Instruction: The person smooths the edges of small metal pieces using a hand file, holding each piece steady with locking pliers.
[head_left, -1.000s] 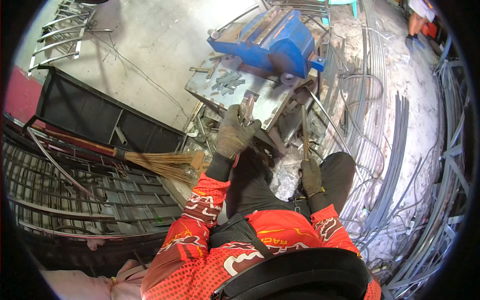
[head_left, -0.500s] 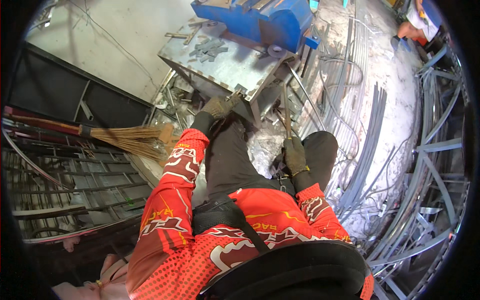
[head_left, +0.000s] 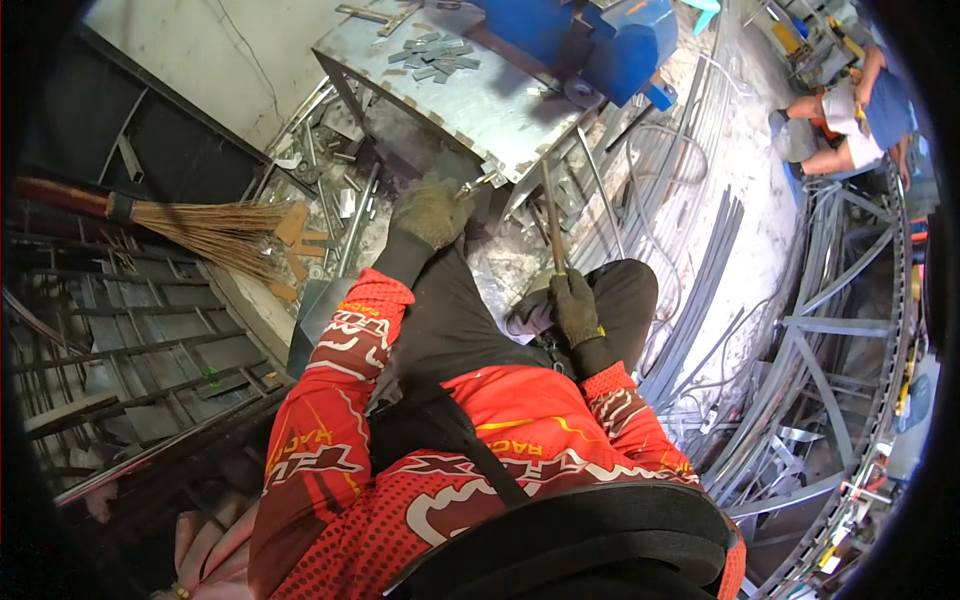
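My left hand [head_left: 432, 212], in a brown work glove, is at the near corner of a metal worktable [head_left: 500, 125]. Its fingers are curled by a small metal piece [head_left: 486, 181] at the table edge; whether they grip it is hard to tell. My right hand [head_left: 575, 308], gloved too, is closed around the lower end of a long brownish rod [head_left: 552, 215]. That rod points up and away, its far end beside the table corner. It rests over my bent right knee. Several short flat metal strips [head_left: 433, 56] lie on the tabletop.
A blue vise [head_left: 625, 45] sits on the table. A straw broom [head_left: 200, 222] and a metal grating [head_left: 140, 340] are at left. Long metal bars [head_left: 690, 300] cover the floor at right, beside curved metal frames [head_left: 840, 330]. Another person [head_left: 870, 110] is at the far right.
The view has shifted, and more of the other person shows. My left hand has drawn slightly back from the table corner. A grey sheet now shows beside my left sleeve. My right hand keeps its rod.
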